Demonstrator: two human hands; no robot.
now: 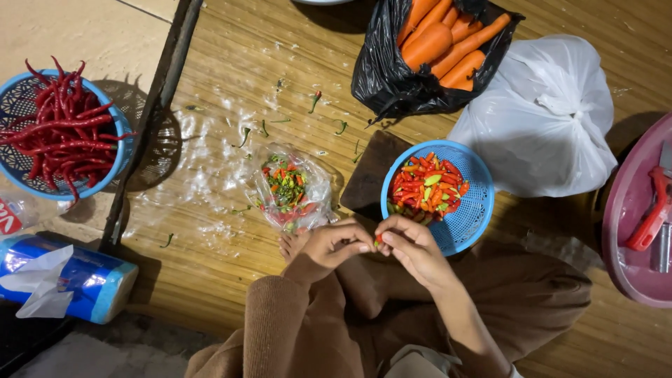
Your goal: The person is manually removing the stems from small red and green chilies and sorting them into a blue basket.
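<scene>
My left hand (pixel 336 245) and my right hand (pixel 409 245) meet in front of my lap, fingertips pinched together on a small red chili (pixel 379 242). Just beyond the right hand sits a blue plastic basket (pixel 470 210) with several small red, orange and green chilies (pixel 427 187). Beside the left hand lies a clear plastic bag (pixel 292 189) holding chilies and green stems. My bare toes show under the left hand.
A blue basket of long red chilies (pixel 59 129) stands at far left. A black bag of carrots (pixel 437 49) and a tied white bag (pixel 549 119) lie at the back. A pink lid with a red peeler (pixel 647 213) is right. A blue tissue pack (pixel 66 276) lies lower left. Green stems (pixel 341 127) litter the floor.
</scene>
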